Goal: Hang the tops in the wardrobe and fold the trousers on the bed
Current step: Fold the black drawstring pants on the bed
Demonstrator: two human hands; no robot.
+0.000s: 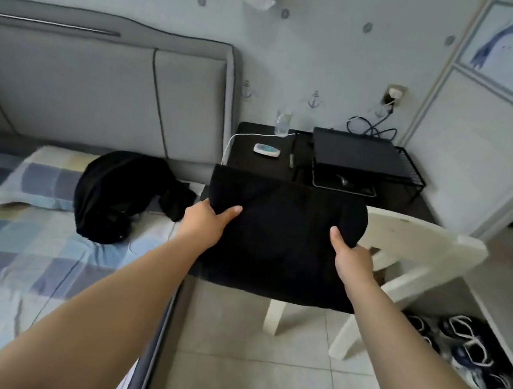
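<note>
i'm gripping a folded black garment (279, 231) with both the left hand (208, 220) and right hand (352, 258) above the chair (414, 244), while another black heap (115, 196) is lying unfolded on the bed (6, 257), so work's remaining.

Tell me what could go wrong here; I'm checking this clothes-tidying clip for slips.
1. The folded black garment is held by its side edges only, left hand and right hand; its unsupported middle could sag and unfold.
2. It hangs over the floor beside the white wooden chair, so it might snag there.
</note>
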